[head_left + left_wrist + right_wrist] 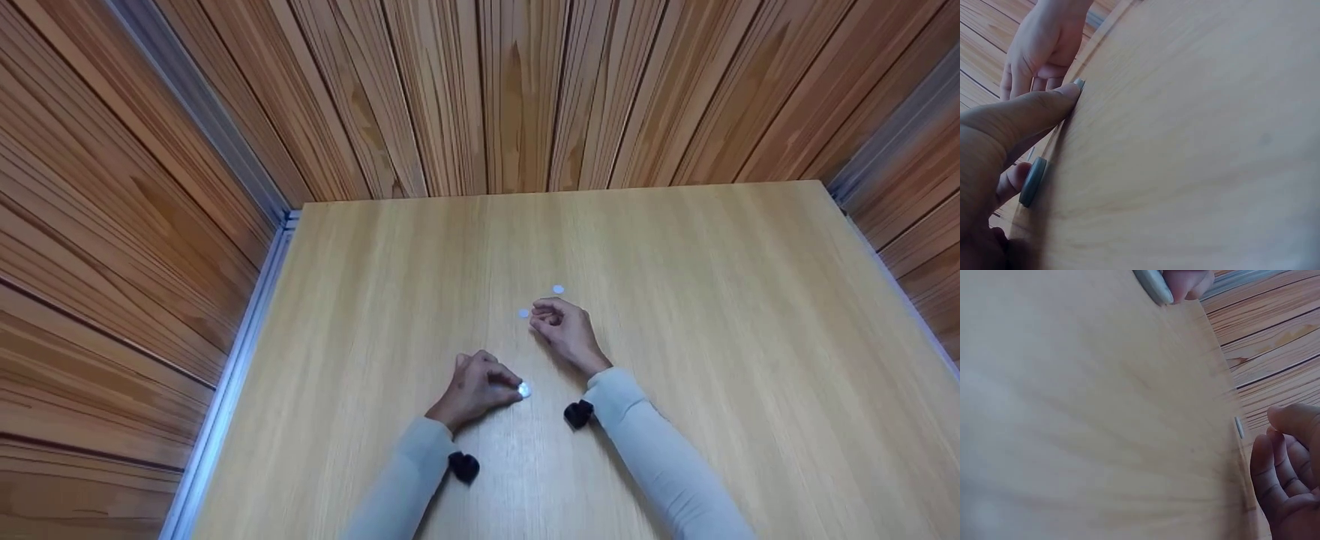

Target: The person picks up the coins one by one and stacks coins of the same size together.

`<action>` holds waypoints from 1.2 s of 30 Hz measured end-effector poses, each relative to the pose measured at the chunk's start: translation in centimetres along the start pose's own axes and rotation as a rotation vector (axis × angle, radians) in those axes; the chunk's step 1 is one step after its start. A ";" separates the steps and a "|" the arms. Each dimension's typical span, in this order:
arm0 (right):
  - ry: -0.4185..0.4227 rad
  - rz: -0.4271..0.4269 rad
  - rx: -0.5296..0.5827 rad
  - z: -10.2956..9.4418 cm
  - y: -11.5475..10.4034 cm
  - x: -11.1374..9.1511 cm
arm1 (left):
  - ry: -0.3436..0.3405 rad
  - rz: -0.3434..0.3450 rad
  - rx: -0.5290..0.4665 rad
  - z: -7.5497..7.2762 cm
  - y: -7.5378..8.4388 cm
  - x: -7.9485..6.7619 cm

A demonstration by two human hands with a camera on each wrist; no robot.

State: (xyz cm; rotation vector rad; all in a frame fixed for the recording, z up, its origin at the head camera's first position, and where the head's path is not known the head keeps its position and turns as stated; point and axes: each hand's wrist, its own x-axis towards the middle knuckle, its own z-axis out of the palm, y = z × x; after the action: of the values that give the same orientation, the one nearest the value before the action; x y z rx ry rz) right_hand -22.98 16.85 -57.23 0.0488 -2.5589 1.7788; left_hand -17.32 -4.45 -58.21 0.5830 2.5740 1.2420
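Note:
In the head view my left hand pinches a small pale round disc between thumb and forefinger, low over the table. The left wrist view shows this disc's edge at the thumb tip. A second, grey-green disc stands on edge against a curled fingertip of the same hand. My right hand hangs loosely curled with nothing between thumb and fingers. Just left of its fingertips lies a white disc. Another white disc lies beyond its knuckles.
The light wooden table is bounded at the back by a wood-plank wall. Metal rails run along its sides. Each wrist wears a small black camera, and pale sleeves cover the forearms.

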 end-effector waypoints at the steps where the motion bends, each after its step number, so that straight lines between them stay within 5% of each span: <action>1: 0.001 0.000 0.006 0.0 0.1 0.1 | -0.001 -0.001 -0.002 0.0 0.0 0.0; 16: -0.027 -0.010 -0.057 0.3 0.9 1.2 | -0.022 -0.039 -0.006 -0.1 0.0 0.2; 24: -0.033 -0.006 -0.096 0.5 1.0 1.7 | 0.002 0.079 0.018 0.0 -0.2 0.2; 36: -0.047 0.008 -0.124 0.8 0.8 1.9 | -0.005 0.038 0.008 -0.1 -0.3 0.0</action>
State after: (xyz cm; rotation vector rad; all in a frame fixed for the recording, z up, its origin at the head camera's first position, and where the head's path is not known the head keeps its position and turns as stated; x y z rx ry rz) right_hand -24.93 16.34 -58.23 0.0786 -2.7001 1.6365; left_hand -17.46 -4.74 -58.39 0.6379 2.5768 1.2409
